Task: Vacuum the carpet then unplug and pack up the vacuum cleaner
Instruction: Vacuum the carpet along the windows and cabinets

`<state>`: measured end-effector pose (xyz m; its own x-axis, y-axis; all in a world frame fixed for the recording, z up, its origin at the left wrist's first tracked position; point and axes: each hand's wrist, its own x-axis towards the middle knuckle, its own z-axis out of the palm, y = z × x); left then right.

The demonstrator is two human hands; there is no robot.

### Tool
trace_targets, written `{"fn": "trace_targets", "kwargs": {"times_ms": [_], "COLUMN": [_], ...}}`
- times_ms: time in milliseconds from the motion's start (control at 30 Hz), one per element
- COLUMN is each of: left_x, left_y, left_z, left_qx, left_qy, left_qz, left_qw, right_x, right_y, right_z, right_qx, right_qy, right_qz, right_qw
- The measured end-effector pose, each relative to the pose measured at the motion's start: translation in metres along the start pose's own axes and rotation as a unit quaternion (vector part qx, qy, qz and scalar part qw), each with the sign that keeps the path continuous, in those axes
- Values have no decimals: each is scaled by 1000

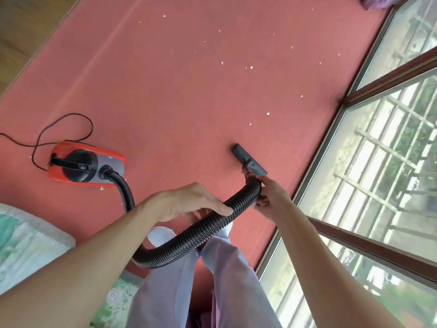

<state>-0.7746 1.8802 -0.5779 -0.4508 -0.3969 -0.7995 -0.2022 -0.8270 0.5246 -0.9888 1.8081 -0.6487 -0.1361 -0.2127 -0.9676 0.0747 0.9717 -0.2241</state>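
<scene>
A red and black canister vacuum cleaner sits on the red carpet at the left. Its black ribbed hose loops down past my legs and up to a grey floor nozzle resting on the carpet. My left hand grips the hose near its middle. My right hand grips the hose end just behind the nozzle. Several small white scraps are scattered over the carpet beyond the nozzle. The black power cord curls behind the vacuum and runs off the left edge.
A large window with brown frames and metal bars outside runs along the right side. A pale quilted mattress lies at the lower left. Wooden floor borders the carpet at the top left. A patterned green mat lies under my legs.
</scene>
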Motion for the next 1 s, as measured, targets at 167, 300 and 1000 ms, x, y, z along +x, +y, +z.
{"fn": "trace_targets", "kwargs": {"times_ms": [167, 300, 1000], "left_x": [0, 14, 31], "left_y": [-12, -25, 41], "left_z": [-7, 3, -52], "left_qx": [-42, -97, -84], "left_qy": [43, 70, 88], "left_qz": [7, 9, 33], "left_qw": [998, 993, 992], "right_x": [8, 17, 24], "right_y": [-7, -17, -88], "right_z": [22, 32, 70], "right_qx": [-42, -76, 38], "right_qy": [3, 41, 64], "right_qz": [-19, -51, -77], "right_qw": [999, 995, 994]}}
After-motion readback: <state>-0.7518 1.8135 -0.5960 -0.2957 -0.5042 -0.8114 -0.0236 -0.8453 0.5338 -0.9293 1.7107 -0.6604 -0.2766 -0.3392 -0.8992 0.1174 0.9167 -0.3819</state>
